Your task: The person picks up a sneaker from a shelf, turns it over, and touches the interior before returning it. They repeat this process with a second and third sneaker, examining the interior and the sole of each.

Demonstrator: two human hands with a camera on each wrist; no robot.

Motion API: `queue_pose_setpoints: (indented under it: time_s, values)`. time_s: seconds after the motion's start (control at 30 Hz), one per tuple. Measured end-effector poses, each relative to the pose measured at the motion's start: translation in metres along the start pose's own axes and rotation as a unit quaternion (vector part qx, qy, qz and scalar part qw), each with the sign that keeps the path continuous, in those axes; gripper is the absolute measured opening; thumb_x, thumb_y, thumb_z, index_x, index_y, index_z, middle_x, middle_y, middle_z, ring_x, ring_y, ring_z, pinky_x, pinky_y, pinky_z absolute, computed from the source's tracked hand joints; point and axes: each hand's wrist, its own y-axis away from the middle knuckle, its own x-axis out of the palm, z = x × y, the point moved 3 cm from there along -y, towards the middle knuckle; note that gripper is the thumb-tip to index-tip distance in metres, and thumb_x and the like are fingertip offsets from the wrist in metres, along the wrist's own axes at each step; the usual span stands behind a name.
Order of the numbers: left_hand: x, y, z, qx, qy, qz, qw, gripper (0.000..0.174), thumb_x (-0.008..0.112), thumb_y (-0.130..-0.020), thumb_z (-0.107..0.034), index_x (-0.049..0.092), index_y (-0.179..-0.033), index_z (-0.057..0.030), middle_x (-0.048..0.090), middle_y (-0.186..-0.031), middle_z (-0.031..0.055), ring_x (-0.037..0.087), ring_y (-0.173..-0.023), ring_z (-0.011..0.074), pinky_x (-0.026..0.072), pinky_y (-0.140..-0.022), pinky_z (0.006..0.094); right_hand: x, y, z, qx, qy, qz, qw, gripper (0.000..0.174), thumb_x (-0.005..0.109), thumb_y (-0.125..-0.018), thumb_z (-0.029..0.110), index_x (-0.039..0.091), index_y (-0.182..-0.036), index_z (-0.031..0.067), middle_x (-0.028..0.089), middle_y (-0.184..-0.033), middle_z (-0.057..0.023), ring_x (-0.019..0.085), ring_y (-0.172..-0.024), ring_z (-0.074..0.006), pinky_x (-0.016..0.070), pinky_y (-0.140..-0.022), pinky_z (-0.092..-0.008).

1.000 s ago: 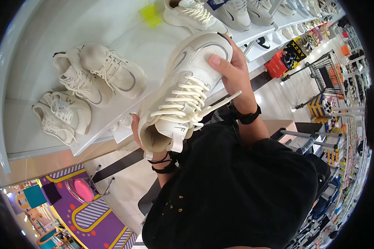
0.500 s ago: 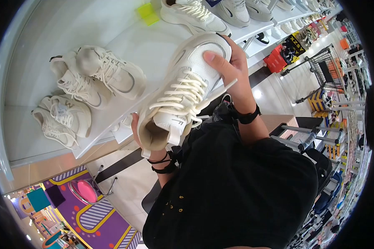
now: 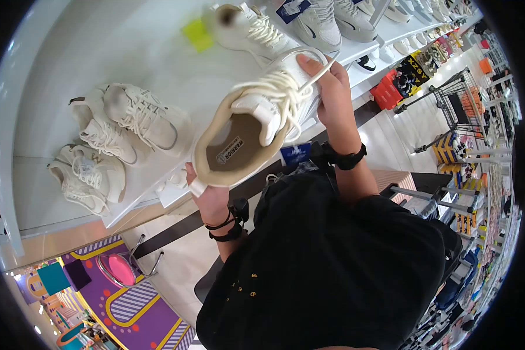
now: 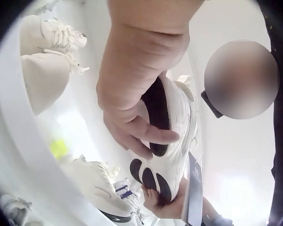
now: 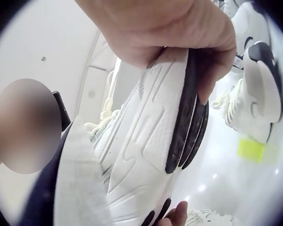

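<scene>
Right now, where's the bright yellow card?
In the head view, the yellow card is near the top, left of centre, on the white shelf, just left of a white shoe.

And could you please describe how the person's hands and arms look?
The left hand is ungloved, with black bands at the wrist, one of them thin; the right hand is ungloved too, with a wide black strap. The black top leaves both forearms bare.

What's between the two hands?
Head view: the held shoe, spanning from the left hand to the right hand.
</scene>
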Motion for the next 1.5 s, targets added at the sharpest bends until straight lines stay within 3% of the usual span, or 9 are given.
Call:
queue_pose_setpoints:
  time_s: [0.03, 0.1, 0.23, 0.43, 0.57, 1.13, 1.23, 1.33, 1.5]
  values:
    - [0.009, -0.001, -0.008, 0.002, -0.003, -0.002, 1.0, 0.048, 0.041, -0.104, -0.034, 0.043, -0.138, 0.0001, 0.052, -0.138, 0.0165, 0.05, -0.128, 0.0299, 0.0395, -0.109, 0.0459, -0.006, -0.006, -0.002, 0.023, 0.006, -0.009, 1.0, 0.034, 0.073, -0.084, 0.026, 0.066, -0.1, -0.0033, 0.063, -0.069, -0.0013, 0.049, -0.045, -0.004, 0.032, -0.04, -0.02]
    - [0.046, -0.005, -0.034, 0.197, -0.394, 0.069, 0.895, 0.045, 0.048, -0.101, -0.02, 0.042, -0.139, 0.0012, 0.049, -0.142, 0.0158, 0.047, -0.132, 0.0269, 0.0366, -0.111, 0.0431, -0.007, -0.01, 0.003, 0.022, -0.025, -0.024, 0.999, 0.032, 0.073, -0.084, 0.026, 0.066, -0.098, -0.0023, 0.061, -0.064, 0.0009, 0.043, -0.041, -0.002, 0.025, -0.037, -0.0202]
    - [0.086, -0.006, -0.045, 0.295, -0.138, 0.204, 0.923, 0.082, 0.08, -0.075, -0.022, 0.04, -0.141, 0.0034, 0.049, -0.139, 0.0178, 0.049, -0.126, 0.0237, 0.0381, -0.107, 0.037, -0.015, -0.019, 0.011, 0.034, -0.012, -0.023, 0.999, 0.037, 0.072, -0.085, 0.027, 0.066, -0.102, -0.0047, 0.064, -0.071, -0.0023, 0.053, -0.051, -0.0055, 0.0352, -0.044, -0.0205]
    - [0.083, -0.008, -0.032, 0.191, -0.194, 0.025, 0.962, 0.089, 0.086, -0.068, -0.026, 0.042, -0.138, 0.0067, 0.054, -0.13, 0.0141, 0.055, -0.116, 0.0215, 0.0425, -0.101, 0.0341, -0.023, -0.021, 0.029, 0.063, 0.005, 0.031, 0.998, 0.048, 0.07, -0.086, 0.03, 0.061, -0.115, -0.0066, 0.066, -0.089, -0.0069, 0.062, -0.072, -0.0103, 0.046, -0.059, -0.0216]
    - [0.082, -0.014, -0.024, 0.182, -0.184, -0.048, 0.965, 0.062, 0.068, -0.088, -0.022, 0.041, -0.134, 0.0091, 0.054, -0.128, 0.0151, 0.054, -0.115, 0.0218, 0.0438, -0.099, 0.0342, -0.028, -0.021, 0.03, 0.033, -0.024, 0.061, 0.997, 0.058, 0.072, -0.087, 0.032, 0.053, -0.127, -0.0047, 0.064, -0.107, -0.0103, 0.063, -0.091, -0.0122, 0.0501, -0.076, -0.0227]
    - [0.086, -0.031, -0.008, 0.144, -0.033, 0.031, 0.989, 0.06, 0.062, -0.094, -0.021, 0.037, -0.143, 0.0019, 0.051, -0.137, 0.016, 0.053, -0.124, 0.0257, 0.043, -0.105, 0.0397, -0.025, -0.009, 0.048, -0.064, -0.037, 0.1, 0.992, 0.072, 0.077, -0.084, 0.024, 0.039, -0.138, -0.0047, 0.056, -0.126, -0.0153, 0.056, -0.114, -0.0212, 0.045, -0.098, -0.0308]
    - [0.086, -0.032, -0.005, 0.168, -0.021, 0.041, 0.985, 0.079, 0.079, -0.081, -0.026, 0.038, -0.141, 0.0043, 0.052, -0.133, 0.0122, 0.053, -0.12, 0.0224, 0.0422, -0.103, 0.0357, -0.024, -0.006, 0.048, -0.085, -0.04, 0.095, 0.991, 0.071, 0.077, -0.084, 0.023, 0.039, -0.138, -0.0032, 0.057, -0.125, -0.0138, 0.057, -0.112, -0.0201, 0.0458, -0.096, -0.0306]
    - [0.1, -0.031, -0.012, 0.219, -0.187, 0.181, 0.94, 0.111, 0.097, -0.052, -0.034, 0.039, -0.14, 0.0012, 0.051, -0.133, 0.0114, 0.053, -0.12, 0.0238, 0.043, -0.102, 0.0364, -0.026, -0.006, 0.049, -0.085, -0.056, 0.095, 0.99, 0.068, 0.077, -0.084, 0.021, 0.042, -0.137, -0.0018, 0.059, -0.122, -0.012, 0.059, -0.109, -0.0189, 0.0469, -0.095, -0.0302]
    - [0.119, -0.017, -0.017, 0.479, -0.373, 0.14, 0.782, 0.083, 0.091, -0.061, -0.032, 0.053, -0.129, -0.0015, 0.058, -0.126, 0.0153, 0.059, -0.113, 0.0306, 0.0484, -0.095, 0.0395, -0.033, -0.011, 0.05, -0.072, -0.065, 0.107, 0.99, 0.063, 0.076, -0.084, 0.019, 0.045, -0.135, -0.0016, 0.062, -0.119, -0.0114, 0.061, -0.106, -0.0184, 0.0485, -0.092, -0.0302]
